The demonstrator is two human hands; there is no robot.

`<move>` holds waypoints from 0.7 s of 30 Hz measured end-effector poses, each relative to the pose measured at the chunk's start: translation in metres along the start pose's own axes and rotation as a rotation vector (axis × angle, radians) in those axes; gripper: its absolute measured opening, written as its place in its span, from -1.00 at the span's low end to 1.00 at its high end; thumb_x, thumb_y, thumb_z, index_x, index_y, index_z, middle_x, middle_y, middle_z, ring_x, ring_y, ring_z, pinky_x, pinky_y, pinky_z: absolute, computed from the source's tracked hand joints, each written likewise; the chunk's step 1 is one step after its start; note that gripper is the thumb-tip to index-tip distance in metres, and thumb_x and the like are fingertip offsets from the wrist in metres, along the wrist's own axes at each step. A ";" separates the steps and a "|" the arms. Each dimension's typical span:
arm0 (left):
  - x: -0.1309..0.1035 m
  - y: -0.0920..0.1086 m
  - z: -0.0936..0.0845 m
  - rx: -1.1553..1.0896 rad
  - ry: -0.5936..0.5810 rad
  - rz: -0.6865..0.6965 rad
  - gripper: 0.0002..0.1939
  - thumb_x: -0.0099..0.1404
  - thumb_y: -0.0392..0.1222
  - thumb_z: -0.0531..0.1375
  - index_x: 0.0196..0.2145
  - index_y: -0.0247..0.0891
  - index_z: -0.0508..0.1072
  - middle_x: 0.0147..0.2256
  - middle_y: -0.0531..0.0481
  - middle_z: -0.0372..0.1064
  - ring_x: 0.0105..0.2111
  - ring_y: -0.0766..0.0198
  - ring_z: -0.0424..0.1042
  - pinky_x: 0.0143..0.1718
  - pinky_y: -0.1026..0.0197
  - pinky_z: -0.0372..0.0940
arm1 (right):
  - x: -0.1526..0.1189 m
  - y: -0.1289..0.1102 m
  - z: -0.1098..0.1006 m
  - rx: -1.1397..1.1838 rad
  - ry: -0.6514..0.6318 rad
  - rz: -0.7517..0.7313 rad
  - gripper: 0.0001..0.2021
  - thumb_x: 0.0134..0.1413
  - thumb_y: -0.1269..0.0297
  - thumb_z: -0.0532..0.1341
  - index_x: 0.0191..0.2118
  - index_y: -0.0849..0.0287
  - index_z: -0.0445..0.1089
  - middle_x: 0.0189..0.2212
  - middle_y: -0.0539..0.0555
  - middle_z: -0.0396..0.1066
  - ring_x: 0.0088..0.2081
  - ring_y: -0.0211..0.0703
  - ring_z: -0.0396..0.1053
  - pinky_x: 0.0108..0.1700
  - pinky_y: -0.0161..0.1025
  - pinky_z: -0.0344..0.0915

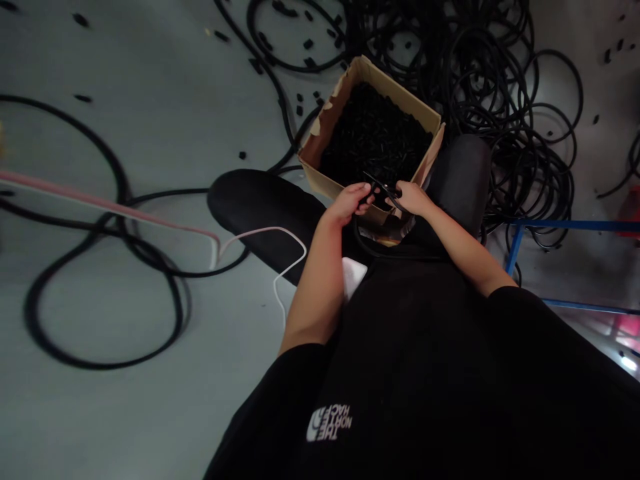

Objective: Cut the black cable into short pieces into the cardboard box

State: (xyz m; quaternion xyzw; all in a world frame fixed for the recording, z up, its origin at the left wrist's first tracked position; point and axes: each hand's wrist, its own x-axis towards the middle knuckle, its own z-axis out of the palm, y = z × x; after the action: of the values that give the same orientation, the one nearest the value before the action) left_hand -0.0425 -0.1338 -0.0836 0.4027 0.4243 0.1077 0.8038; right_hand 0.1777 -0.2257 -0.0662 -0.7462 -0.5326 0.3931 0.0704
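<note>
1. L hand (pixel 351 201): fingers pinched on tube (pixel 373 191), tube at its 3 o'clock.
2. R hand (pixel 413 199): clamped on scissors (pixel 391 193), blades to its 10.
3. Box (pixel 400 90) w/ blk pcs (pixel 377 130): 12 o'clock.

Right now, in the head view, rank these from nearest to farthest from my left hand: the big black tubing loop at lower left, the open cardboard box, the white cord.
From the left hand:
1. Open cardboard box, right at the hand.
2. White cord, a little to its left.
3. Big black tubing loop, far left on the floor.
</note>
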 end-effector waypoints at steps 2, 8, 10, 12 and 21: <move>0.000 0.001 0.003 -0.016 0.037 0.001 -0.61 0.51 0.07 0.58 -0.16 -0.26 0.57 -0.43 0.11 0.30 -0.59 0.43 0.14 -0.62 0.40 -0.09 | -0.001 -0.002 -0.003 -0.015 0.002 0.021 -0.70 0.45 0.04 0.49 0.01 0.19 0.63 -0.02 0.23 0.73 0.03 0.16 0.66 0.07 -0.15 0.44; 0.001 0.004 0.006 -0.093 0.122 0.012 -0.74 0.57 -0.08 0.52 0.01 -0.22 0.58 -0.39 0.11 0.42 -0.52 0.37 0.33 -0.55 0.40 0.11 | 0.006 0.005 0.002 0.016 0.049 0.045 -0.78 0.45 0.13 0.46 -0.10 0.19 0.58 -0.07 0.19 0.70 0.00 0.08 0.63 0.07 -0.17 0.42; 0.000 0.005 0.006 -0.122 0.146 0.012 -0.67 0.63 0.00 0.50 0.15 -0.18 0.56 -0.39 0.12 0.46 -0.52 0.34 0.36 -0.55 0.39 0.11 | 0.011 0.010 0.006 0.107 0.048 0.042 -0.81 0.42 0.15 0.44 -0.10 0.15 0.52 -0.10 0.14 0.66 -0.04 0.05 0.60 0.06 -0.16 0.42; 0.000 0.005 0.005 -0.134 0.159 0.010 -0.66 0.67 0.06 0.47 0.16 -0.18 0.55 -0.40 0.11 0.47 -0.54 0.34 0.34 -0.57 0.38 0.06 | 0.015 0.015 0.010 0.221 -0.003 0.035 -0.83 0.36 0.19 0.43 -0.13 0.12 0.46 -0.20 0.05 0.58 -0.13 0.00 0.53 0.00 -0.16 0.42; 0.000 0.000 0.007 -0.007 0.089 0.009 -0.56 0.58 -0.01 0.57 -0.21 -0.18 0.40 -0.43 0.07 0.49 -0.60 0.43 0.19 -0.63 0.42 -0.09 | 0.024 0.019 0.026 0.433 -0.303 -0.116 -0.83 0.09 0.43 0.30 -0.31 0.06 0.30 -0.51 -0.13 0.28 -0.38 -0.16 0.30 -0.33 -0.26 0.19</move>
State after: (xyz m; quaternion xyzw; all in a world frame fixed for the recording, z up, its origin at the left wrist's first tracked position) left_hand -0.0365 -0.1374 -0.0812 0.3968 0.4576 0.1306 0.7849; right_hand 0.1774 -0.2209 -0.1058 -0.6146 -0.4822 0.6006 0.1702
